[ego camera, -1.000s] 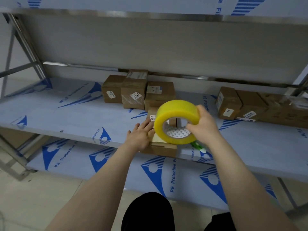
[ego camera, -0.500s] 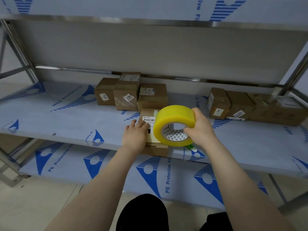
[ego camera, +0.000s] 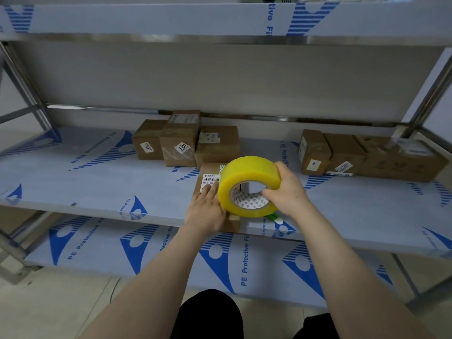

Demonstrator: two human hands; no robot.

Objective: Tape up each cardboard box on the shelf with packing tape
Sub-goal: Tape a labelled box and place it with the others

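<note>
here, the right hand (ego camera: 285, 192) grips the yellow tape roll (ego camera: 247, 174), thumb inside the core and fingers curled over the rim, just above the small box (ego camera: 210, 169) at the front edge of the shelf (ego camera: 97, 182). the left hand (ego camera: 205, 209) lies flat on that box, fingers straight. three boxes (ego camera: 181, 140) stand behind; a row of boxes (ego camera: 347, 155) sits to the right.

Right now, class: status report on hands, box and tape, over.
Left hand flat on labelled box. Right hand grips yellow tape roll over it. Green-and-white object beside box.
</note>
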